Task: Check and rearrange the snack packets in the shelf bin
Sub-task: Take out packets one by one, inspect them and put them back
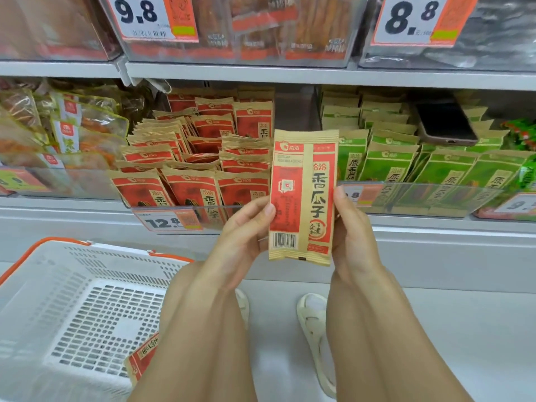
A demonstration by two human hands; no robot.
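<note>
You hold the red packet (303, 195) upright, left hand (246, 227) and right hand (351, 227) pinching its long edges; its bin (185, 211) lies up-left, nearer your left.

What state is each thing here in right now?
Red packet: upright, back facing the camera, held between both hands.
Left hand: gripping the packet's left edge.
Right hand: gripping its right edge.
Red bin: full, packets jumbled.
Green bin: full, packets in rows.
Phone: lying on green packets.
Basket: holds one red packet.
</note>
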